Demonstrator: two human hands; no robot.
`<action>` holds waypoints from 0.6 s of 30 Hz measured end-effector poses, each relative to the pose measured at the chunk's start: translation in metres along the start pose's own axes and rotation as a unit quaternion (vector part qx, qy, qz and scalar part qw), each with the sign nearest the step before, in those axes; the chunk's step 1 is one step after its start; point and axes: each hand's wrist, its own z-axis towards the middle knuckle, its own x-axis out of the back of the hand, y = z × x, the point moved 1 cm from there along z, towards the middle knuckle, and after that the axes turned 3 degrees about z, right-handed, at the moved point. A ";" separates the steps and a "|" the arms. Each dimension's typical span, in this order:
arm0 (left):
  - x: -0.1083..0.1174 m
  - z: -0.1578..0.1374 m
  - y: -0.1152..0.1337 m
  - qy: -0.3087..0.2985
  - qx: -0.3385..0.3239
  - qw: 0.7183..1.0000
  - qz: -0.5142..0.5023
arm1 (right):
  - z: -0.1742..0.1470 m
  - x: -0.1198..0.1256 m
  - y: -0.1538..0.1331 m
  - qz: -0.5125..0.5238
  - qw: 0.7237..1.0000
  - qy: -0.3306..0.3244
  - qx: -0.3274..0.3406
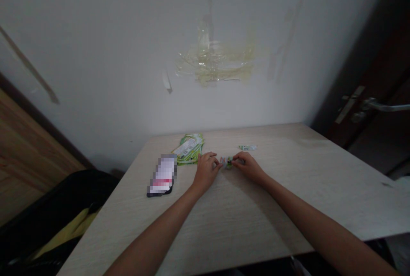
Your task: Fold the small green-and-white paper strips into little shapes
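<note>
A small green, white and grey printed packet (226, 162) lies between my two hands, low over the table or on it. My left hand (205, 171) has thumb and fingertips at its left end, closed on that edge. On the other side, my right hand (249, 166) pinches the right end between thumb and forefinger. The packet's print is too small to read, and both its ends are partly hidden by fingers. Behind my right hand, a narrow green-and-white strip (247, 148) rests flat on the table.
A pile of green printed packets (190, 148) lies on the pale wooden table (205, 233), left of my hands. A phone (162, 175) with a blurred-out screen lies nearer to me. The table's back edge meets a wall (128, 75) with old tape; a door handle (387, 106) is at right.
</note>
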 end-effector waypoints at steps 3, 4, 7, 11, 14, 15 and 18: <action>0.000 0.000 0.000 0.003 0.003 1.000 -0.003 | -0.001 0.001 -0.002 0.010 1.000 0.003 -0.002; 0.000 0.000 0.000 0.004 0.004 1.000 -0.003 | -0.001 0.001 -0.002 0.013 1.000 0.007 -0.003; 0.000 0.000 0.000 0.006 0.006 1.000 -0.001 | -0.002 0.000 -0.002 0.017 1.000 0.011 0.003; 0.000 -0.001 0.001 0.004 0.003 1.000 0.005 | -0.002 0.000 -0.002 0.008 1.000 0.006 0.006; 0.002 -0.001 0.002 -0.001 0.004 1.000 0.010 | -0.003 0.000 -0.003 -0.002 1.000 0.004 -0.029; 0.002 -0.001 0.003 -0.002 0.006 1.000 0.010 | -0.003 0.001 -0.004 -0.003 0.999 0.004 -0.040; 0.005 -0.001 0.004 -0.003 0.016 1.000 0.011 | -0.004 0.003 -0.005 -0.012 0.999 0.014 -0.038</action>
